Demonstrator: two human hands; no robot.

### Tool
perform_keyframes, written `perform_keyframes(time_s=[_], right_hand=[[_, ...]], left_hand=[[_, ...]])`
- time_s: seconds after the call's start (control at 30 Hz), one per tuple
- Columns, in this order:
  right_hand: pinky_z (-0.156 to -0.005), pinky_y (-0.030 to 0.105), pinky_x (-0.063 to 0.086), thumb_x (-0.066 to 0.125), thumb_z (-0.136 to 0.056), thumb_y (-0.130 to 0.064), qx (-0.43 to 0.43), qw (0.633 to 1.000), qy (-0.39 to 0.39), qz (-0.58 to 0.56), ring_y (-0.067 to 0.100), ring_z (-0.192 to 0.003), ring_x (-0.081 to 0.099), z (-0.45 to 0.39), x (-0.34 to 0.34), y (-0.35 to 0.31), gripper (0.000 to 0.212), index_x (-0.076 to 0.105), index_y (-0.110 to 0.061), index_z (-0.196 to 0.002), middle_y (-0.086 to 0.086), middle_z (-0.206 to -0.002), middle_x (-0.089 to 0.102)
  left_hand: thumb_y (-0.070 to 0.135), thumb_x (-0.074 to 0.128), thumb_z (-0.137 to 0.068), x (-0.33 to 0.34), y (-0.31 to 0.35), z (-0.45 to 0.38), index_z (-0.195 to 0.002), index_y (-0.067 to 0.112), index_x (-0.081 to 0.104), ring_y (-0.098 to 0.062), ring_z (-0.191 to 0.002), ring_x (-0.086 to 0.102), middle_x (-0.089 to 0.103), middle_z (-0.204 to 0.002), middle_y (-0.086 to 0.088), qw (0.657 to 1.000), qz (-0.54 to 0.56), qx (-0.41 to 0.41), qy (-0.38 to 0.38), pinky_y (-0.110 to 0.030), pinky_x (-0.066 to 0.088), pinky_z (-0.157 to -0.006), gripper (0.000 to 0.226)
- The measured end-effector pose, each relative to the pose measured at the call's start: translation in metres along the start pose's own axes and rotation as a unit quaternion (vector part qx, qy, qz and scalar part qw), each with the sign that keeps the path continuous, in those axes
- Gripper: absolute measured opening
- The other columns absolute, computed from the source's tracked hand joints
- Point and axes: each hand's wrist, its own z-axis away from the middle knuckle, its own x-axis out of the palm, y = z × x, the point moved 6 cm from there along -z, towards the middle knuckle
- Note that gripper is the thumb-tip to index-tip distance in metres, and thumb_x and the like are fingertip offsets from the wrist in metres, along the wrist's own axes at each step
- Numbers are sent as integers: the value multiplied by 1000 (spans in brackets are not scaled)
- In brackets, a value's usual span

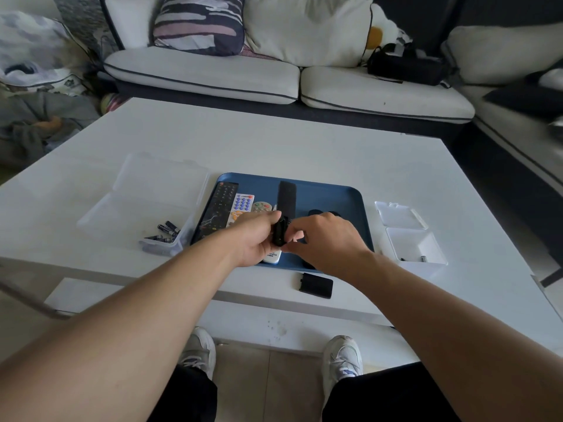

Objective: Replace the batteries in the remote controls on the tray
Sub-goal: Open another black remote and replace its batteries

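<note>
A blue tray (344,197) lies on the white table and holds several remotes: a long black one (221,205), a white one with blue buttons (242,205), a beige one (261,206). My left hand (256,239) grips a black remote (280,231) above the tray's front part, its far end (288,196) reaching over the tray. My right hand (323,239) pinches at the same remote's near end; what lies between its fingers is hidden. A black battery cover (316,285) lies on the table in front of the tray.
A clear open box (146,214) left of the tray holds several dark batteries (166,231). A small open white box (414,245) right of the tray has a couple of small items inside. A white sofa (274,77) with cushions stands beyond the table.
</note>
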Motion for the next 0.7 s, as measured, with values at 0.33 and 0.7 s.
perform_keyframes(time_s=[0.33, 0.7], right_hand=[[-67, 30, 39, 68, -88, -45, 41, 997, -44, 45, 19, -85, 59, -5, 6, 15, 12, 70, -34, -92, -8, -95, 67], [-66, 29, 45, 71, -88, -45, 50, 990, -115, 64, 18, -81, 63, -8, 32, 23, 11, 69, -34, -91, -4, -93, 70]], left_hand=[[6, 44, -98, -10, 9, -15, -149, 27, 44, -31, -145, 31, 36, -158, -8, 720, -648, 235, 81, -45, 28, -118, 55], [55, 41, -101, -26, -18, -16, -156, 49, 16, -28, -153, -22, -13, -169, 0, 660, -744, 86, 55, -64, -8, -119, 61]])
